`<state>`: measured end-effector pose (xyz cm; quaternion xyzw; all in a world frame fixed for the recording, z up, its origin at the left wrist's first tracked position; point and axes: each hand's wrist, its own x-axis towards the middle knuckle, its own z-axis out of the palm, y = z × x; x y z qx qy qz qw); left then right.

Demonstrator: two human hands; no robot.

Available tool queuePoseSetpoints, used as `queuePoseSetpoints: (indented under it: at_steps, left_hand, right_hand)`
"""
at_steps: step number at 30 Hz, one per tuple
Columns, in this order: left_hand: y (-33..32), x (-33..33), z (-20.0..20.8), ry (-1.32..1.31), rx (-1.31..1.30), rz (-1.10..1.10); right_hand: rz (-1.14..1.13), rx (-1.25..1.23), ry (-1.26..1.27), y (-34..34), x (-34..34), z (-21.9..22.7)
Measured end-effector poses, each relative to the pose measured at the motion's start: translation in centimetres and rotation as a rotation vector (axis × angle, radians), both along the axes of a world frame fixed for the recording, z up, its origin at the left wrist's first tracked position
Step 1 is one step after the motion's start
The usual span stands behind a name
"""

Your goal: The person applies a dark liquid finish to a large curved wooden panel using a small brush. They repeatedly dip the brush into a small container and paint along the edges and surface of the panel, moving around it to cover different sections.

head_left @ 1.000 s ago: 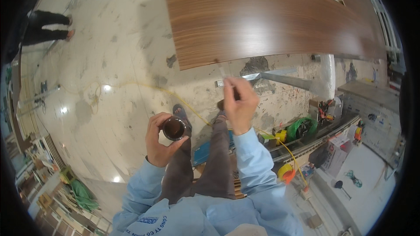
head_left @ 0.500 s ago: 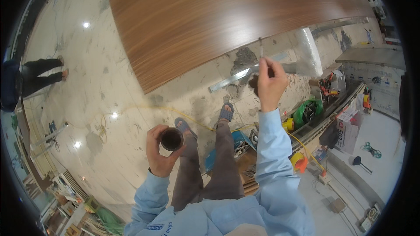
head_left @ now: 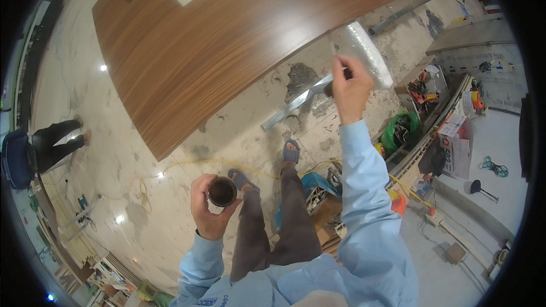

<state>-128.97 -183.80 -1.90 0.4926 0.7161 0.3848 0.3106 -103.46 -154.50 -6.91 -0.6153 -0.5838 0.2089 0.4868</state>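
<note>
My left hand (head_left: 206, 210) is closed round a small round cup (head_left: 222, 192), its open top facing up and its inside dark brown. Stretched forward, my right hand (head_left: 352, 92) pinches a thin stick (head_left: 334, 47), faint and blurred here, whose upper end lies near the edge of a large brown wood-grain panel (head_left: 199, 62). Whether the stick touches the panel I cannot tell. The panel spreads across the far side, with a rectangular cutout near its top left.
Below the panel edge lie a shiny metal strip (head_left: 293, 108) and a clear plastic-wrapped roll (head_left: 369, 54). A yellow cable (head_left: 227, 162) runs by my feet. At right are a green bag (head_left: 398, 131), a box (head_left: 455, 150) and tools. Another person's legs (head_left: 57, 142) show at left.
The view has shifted, so more of the panel and its cutout show. My right hand's stick has turned from crisp to blurred. The cup stays in my left hand.
</note>
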Motion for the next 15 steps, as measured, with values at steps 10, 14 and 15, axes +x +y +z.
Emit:
queuePoseSetpoints:
  at_steps: [10,14,15]
  left_hand:
    - [3.4,3.2,0.4,-0.035,0.007,-0.034]
    - [4.5,4.0,0.5,-0.012,0.005,-0.063]
    - [4.7,4.3,0.6,-0.028,-0.005,-0.059]
  right_hand:
    - [0.002,0.097,-0.019,2.1,2.2,0.2]
    - [0.338,0.192,-0.124,2.6,2.8,0.0]
    - [0.238,0.129,-0.114,2.4,2.9,-0.1]
